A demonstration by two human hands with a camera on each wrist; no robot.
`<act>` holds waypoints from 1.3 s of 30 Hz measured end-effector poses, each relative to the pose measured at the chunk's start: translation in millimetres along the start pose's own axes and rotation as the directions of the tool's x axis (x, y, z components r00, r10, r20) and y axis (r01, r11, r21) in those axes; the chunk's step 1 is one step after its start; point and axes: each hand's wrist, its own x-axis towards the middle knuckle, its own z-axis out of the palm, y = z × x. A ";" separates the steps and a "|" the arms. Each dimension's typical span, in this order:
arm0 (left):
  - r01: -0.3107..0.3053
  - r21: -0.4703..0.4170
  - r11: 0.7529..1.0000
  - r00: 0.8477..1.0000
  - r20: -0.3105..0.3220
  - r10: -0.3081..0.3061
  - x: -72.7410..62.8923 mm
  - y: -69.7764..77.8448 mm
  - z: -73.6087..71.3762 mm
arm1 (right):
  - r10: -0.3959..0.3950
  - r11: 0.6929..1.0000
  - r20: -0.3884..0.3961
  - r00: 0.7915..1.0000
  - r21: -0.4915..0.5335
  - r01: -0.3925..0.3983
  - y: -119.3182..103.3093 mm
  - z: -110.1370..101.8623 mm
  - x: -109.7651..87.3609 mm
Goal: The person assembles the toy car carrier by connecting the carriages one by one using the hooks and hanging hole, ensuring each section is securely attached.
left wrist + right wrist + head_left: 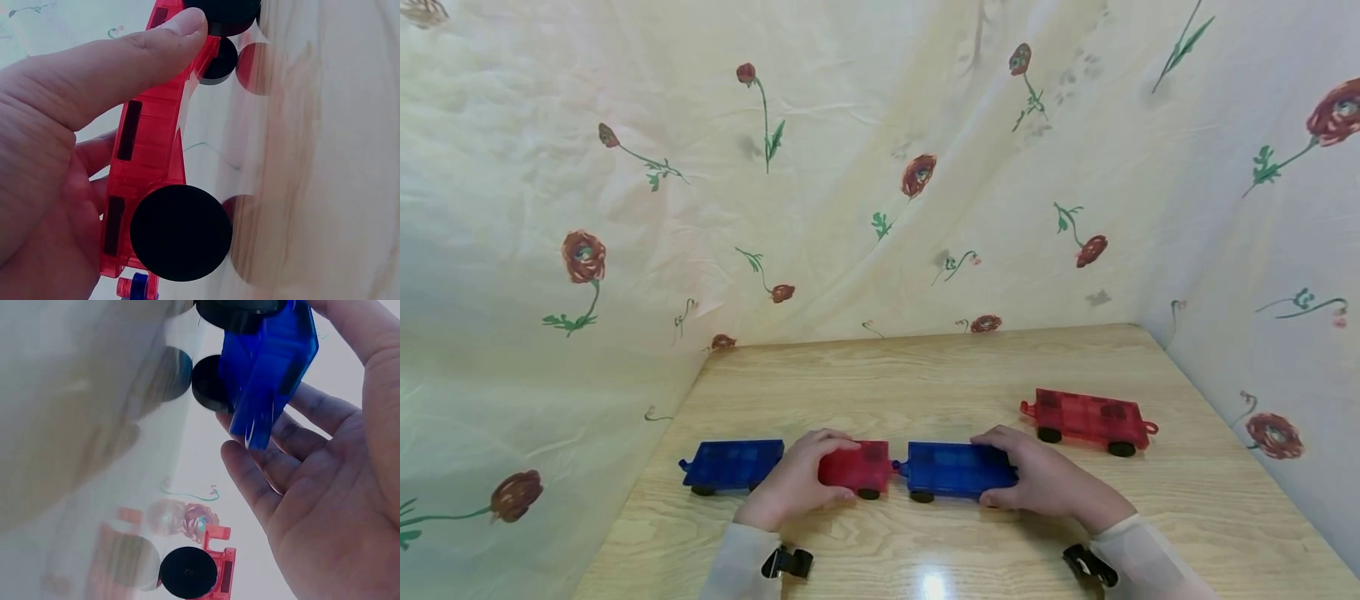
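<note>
Flowered cloth [842, 100]: one, up beyond the left hand [797, 482] and right hand [1045, 482].
Wooden surface [865, 383]: one, spreading beneath both.
Hands: two, the left pinching a red car [868, 467], the right pinching a blue car [951, 468], each blocking its car's outer end!
Cars: four, two red, two blue, glossy, see-through; the held pair meets between the hands, a second blue car [737, 462] left of the left hand, a second red car [1093, 418] beyond the right.
Wrist straps [786, 563]: two, black, behind the hands.
Wheels [181, 232]: black, round, under all four cars.
</note>
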 end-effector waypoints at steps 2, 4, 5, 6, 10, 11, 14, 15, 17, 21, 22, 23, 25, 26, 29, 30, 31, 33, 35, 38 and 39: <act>-0.002 0.002 1.000 1.000 -0.003 0.002 -0.5 -1.2 -1.5 | 0.022 1.000 -0.010 1.000 0.013 -0.021 0.1 -1.4 -0.8; 0.003 0.004 1.000 1.000 -0.004 -0.003 -1.1 -2.3 -2.6 | 0.037 0.999 -0.027 0.999 0.027 -0.036 1.1 -3.8 -2.2; 0.003 0.006 1.000 1.000 -0.005 -0.003 -1.3 -3.2 -3.0 | 0.035 0.999 -0.039 0.999 0.030 -0.034 2.1 -5.3 -2.9; 0.003 0.004 1.000 1.000 -0.005 -0.003 -1.5 -4.1 -3.4 | 0.036 0.999 -0.051 0.998 0.036 -0.034 3.3 -6.7 -3.5; 0.010 -0.002 1.000 1.000 -0.002 -0.011 -2.0 -7.0 -5.1 | 0.024 0.999 -0.108 0.994 0.030 -0.021 8.4 -15.1 -6.5; 0.013 -0.007 1.000 1.000 -0.002 -0.013 -2.2 -7.4 -5.5 | 0.029 0.999 -0.122 0.992 0.026 -0.026 9.9 -17.6 -7.5; 0.019 -0.019 1.000 1.000 0.000 -0.019 -2.9 -8.3 -7.2 | 0.043 0.999 -0.172 0.984 0.009 -0.042 14.8 -26.3 -10.4; 0.021 -0.022 1.000 1.000 0.000 -0.021 -3.2 -8.6 -7.8 | 0.042 0.999 -0.190 0.981 -0.008 -0.044 17.1 -29.4 -11.4; 0.025 -0.030 0.999 1.000 0.001 -0.025 -3.6 -10.2 -8.6 | 0.043 0.998 -0.223 0.974 -0.025 -0.050 21.6 -35.9 -13.3; 0.036 -0.048 0.998 0.999 0.001 -0.036 -4.0 -14.1 -10.0 | 0.042 0.996 -0.267 0.963 -0.069 -0.063 30.6 -48.8 -18.8; 0.040 -0.054 0.998 0.999 0.001 -0.040 -4.2 -14.9 -10.2 | 0.046 0.995 -0.272 0.961 -0.072 -0.068 32.5 -51.6 -20.2; 0.043 -0.057 0.997 0.999 0.001 -0.043 -4.5 -15.4 -10.6 | 0.052 0.995 -0.275 0.960 -0.072 -0.074 34.4 -54.3 -21.7; 0.048 -0.064 0.997 0.999 0.003 -0.048 -5.1 -16.1 -11.1 | 0.071 0.993 -0.283 0.957 -0.075 -0.096 38.0 -58.9 -24.9; 0.050 -0.064 0.997 0.999 0.004 -0.050 -5.4 -16.2 -11.4 | 0.077 0.992 -0.288 0.955 -0.078 -0.103 39.9 -60.8 -26.3; 0.050 -0.066 0.997 0.999 0.003 -0.050 -6.3 -16.0 -12.5 | 0.086 0.990 -0.303 0.949 -0.077 -0.114 46.7 -65.4 -30.6; 0.051 -0.069 0.996 0.999 0.003 -0.051 -6.7 -15.8 -12.9 | 0.092 0.990 -0.308 0.947 -0.076 -0.121 49.2 -66.8 -32.1; 0.047 -0.071 0.996 0.999 0.002 -0.047 -7.1 -16.1 -13.4 | 0.097 0.989 -0.311 0.945 -0.072 -0.126 51.8 -68.3 -33.8; 0.051 -0.079 0.996 0.999 0.001 -0.051 -8.1 -15.9 -14.6 | 0.112 0.990 -0.312 0.943 -0.052 -0.135 57.4 -71.2 -36.5; 0.051 -0.085 0.995 0.999 -0.001 -0.051 -9.2 -16.4 -15.6 | 0.141 0.986 -0.309 0.940 -0.040 -0.161 62.9 -73.4 -39.0; 0.056 -0.089 0.994 0.998 -0.002 -0.056 -10.4 -18.2 -16.9 | 0.173 0.981 -0.313 0.934 -0.033 -0.193 71.0 -75.8 -42.1; 0.054 -0.092 0.994 0.998 -0.004 -0.055 -10.6 -19.0 -17.2 | 0.181 0.979 -0.316 0.931 -0.032 -0.201 73.1 -76.6 -43.1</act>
